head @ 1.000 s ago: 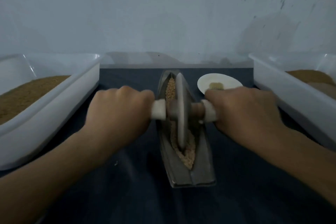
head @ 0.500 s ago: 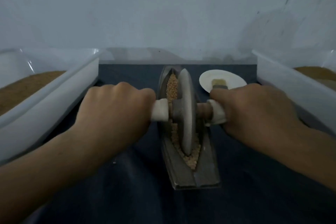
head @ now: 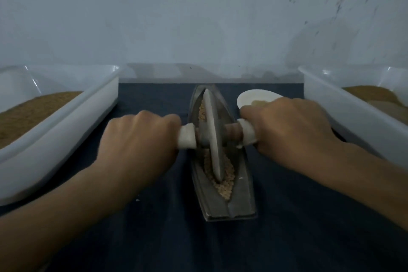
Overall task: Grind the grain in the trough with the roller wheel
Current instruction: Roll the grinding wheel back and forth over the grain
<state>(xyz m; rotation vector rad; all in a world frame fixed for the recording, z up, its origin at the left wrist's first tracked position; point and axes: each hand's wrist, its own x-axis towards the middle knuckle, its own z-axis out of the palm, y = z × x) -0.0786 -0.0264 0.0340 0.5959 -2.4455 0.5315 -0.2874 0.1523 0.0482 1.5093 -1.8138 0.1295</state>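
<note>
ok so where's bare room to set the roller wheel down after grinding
Bare cloth lies past the near end of the trough, towards you, and between the trough and the left bin. Right of the trough is crowded: the white dish sits between it and the right bin.

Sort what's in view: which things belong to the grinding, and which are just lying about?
In the job:
roller wheel, its handles gripped by the left hand and the right hand
trough
grain in it

Lying about:
left white tub
right white tub
small white dish
</note>
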